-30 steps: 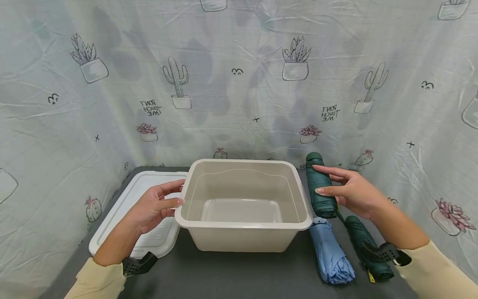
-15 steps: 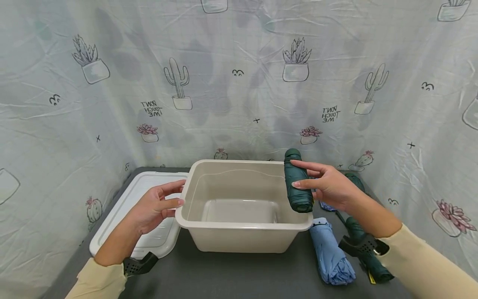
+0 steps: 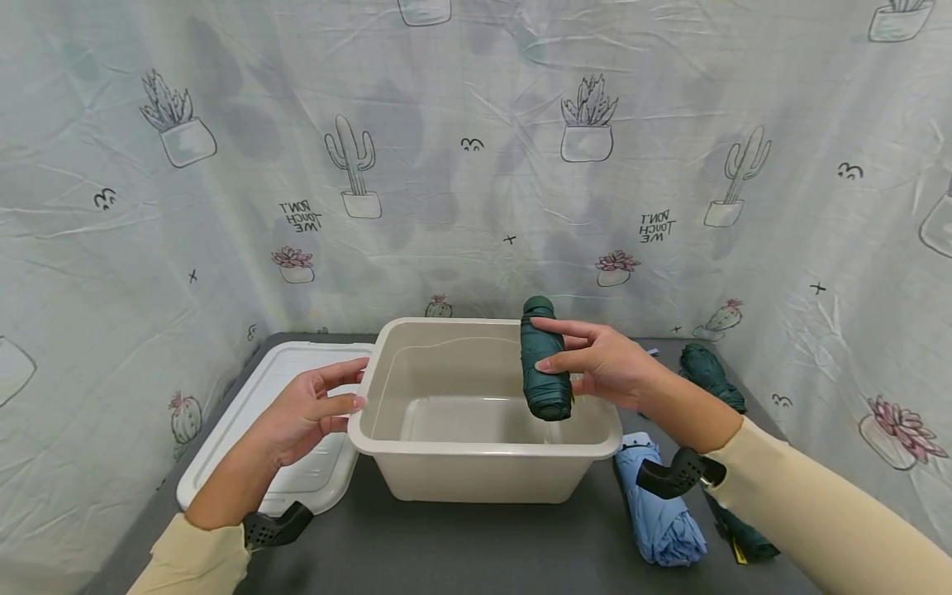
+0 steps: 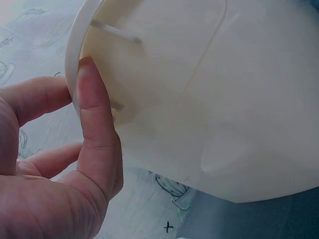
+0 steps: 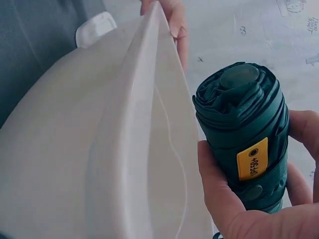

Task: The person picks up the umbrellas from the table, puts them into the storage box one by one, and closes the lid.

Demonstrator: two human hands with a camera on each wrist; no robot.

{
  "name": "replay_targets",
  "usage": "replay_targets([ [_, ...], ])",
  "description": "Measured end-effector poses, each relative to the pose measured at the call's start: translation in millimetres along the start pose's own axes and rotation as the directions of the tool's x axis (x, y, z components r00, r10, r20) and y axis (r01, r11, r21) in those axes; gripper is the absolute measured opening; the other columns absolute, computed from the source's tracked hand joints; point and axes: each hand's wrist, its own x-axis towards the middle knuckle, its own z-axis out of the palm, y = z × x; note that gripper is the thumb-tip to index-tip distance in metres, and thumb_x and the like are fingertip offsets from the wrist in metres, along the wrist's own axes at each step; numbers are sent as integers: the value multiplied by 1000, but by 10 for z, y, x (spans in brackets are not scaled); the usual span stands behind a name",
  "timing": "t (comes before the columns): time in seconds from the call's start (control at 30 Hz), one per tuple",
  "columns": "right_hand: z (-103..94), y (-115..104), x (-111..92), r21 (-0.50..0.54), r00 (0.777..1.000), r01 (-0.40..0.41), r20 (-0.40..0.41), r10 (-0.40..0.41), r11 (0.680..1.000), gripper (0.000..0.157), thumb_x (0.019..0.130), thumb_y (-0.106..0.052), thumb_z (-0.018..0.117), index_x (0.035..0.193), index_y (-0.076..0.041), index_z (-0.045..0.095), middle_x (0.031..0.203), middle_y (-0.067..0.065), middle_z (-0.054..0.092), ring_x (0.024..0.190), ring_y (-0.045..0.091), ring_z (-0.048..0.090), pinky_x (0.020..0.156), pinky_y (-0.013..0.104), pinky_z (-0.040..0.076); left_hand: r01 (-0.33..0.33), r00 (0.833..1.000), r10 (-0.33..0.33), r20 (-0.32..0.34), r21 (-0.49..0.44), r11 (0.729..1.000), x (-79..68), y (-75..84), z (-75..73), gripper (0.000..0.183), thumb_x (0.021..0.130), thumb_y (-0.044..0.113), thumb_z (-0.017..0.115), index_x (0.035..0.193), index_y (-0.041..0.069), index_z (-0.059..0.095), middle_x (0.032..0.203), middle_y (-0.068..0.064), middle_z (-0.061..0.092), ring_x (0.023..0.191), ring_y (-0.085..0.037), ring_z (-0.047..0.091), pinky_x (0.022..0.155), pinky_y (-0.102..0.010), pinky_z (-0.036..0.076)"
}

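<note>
My right hand (image 3: 606,364) grips a dark green folded umbrella (image 3: 545,372) between thumb and fingers. The umbrella is held nearly upright above the right part of a beige plastic bin (image 3: 476,475), whose visible floor is bare. In the right wrist view, a yellow tag (image 5: 252,159) shows on the rolled umbrella (image 5: 224,122). My left hand (image 3: 308,413) holds the bin's left rim. The left wrist view shows that rim (image 4: 73,55) pinched between thumb and fingers.
A white lid (image 3: 238,421) lies left of the bin, on the dark table (image 3: 461,545). To the right lie a blue folded umbrella (image 3: 662,512) and two more green ones, a far one (image 3: 710,376) and a near one (image 3: 747,533) partly behind my forearm. A patterned curtain (image 3: 476,190) surrounds the table.
My right hand has carried the green umbrella leftward, from beside the bin to over its right part. The far green umbrella has come into view. My left hand stays on the rim.
</note>
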Motion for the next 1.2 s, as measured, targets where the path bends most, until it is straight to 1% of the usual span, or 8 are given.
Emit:
replay_targets([
  [0.17, 121, -31, 118, -4, 999, -21, 44, 21, 1000, 73, 94, 1, 67, 159, -19, 41, 158, 20, 40, 129, 35, 54, 98, 52, 58, -5, 1000, 5, 7, -4, 1000, 6, 0, -6, 64, 97, 1, 65, 154, -6, 37, 127, -14, 57, 102, -23, 73, 82, -43, 64],
  [0.4, 300, -76, 326, -53, 995, -80, 50, 83, 995, 68, 94, -3, 71, 154, -24, 49, 154, 18, 46, 133, 38, 53, 100, 57, 56, 1, 1000, -1, 1, 4, 1000, 13, 26, -5, 63, 98, 1, 65, 154, -5, 38, 127, -14, 58, 103, -23, 74, 82, -44, 64],
  [0.6, 447, -71, 493, -48, 988, -139, 66, 142, 989, 66, 93, -2, 71, 152, -25, 52, 156, 16, 46, 135, 41, 52, 101, 57, 55, 10, 1000, -10, 2, -6, 1000, 16, 42, -10, 64, 97, 1, 66, 154, -5, 38, 128, -13, 57, 102, -22, 73, 82, -43, 64],
  [0.8, 538, -30, 602, -59, 980, -164, 102, 170, 985, 65, 93, 0, 72, 151, -22, 53, 157, 18, 45, 135, 44, 53, 103, 59, 54, 7, 1000, -7, 9, -17, 1000, 29, 48, -4, 63, 97, 0, 65, 154, -5, 38, 127, -14, 57, 101, -22, 74, 82, -43, 64],
  [1.0, 604, -35, 704, -70, 970, -210, 107, 217, 975, 61, 92, -1, 73, 148, -22, 57, 156, 16, 46, 128, 39, 60, 104, 58, 53, 7, 1000, -6, 11, -11, 1000, 27, 62, 8, 63, 98, 1, 64, 154, -6, 38, 126, -13, 58, 101, -21, 73, 82, -43, 64],
  [1.1, 630, -58, 773, -97, 967, -221, 111, 231, 970, 61, 91, -2, 75, 146, -24, 59, 156, 16, 46, 126, 37, 62, 105, 57, 53, 10, 1000, -10, 4, 10, 1000, 21, 62, 7, 62, 98, 2, 65, 154, -5, 38, 126, -12, 58, 101, -21, 73, 82, -43, 64],
  [1.2, 655, -79, 844, -146, 961, -238, 111, 254, 960, 61, 90, -5, 78, 145, -26, 60, 158, 15, 44, 131, 38, 59, 104, 55, 54, 10, 1000, -10, -1, 26, 1000, 20, 53, 5, 62, 98, 3, 64, 154, -5, 38, 125, -10, 59, 101, -21, 73, 82, -44, 64],
])
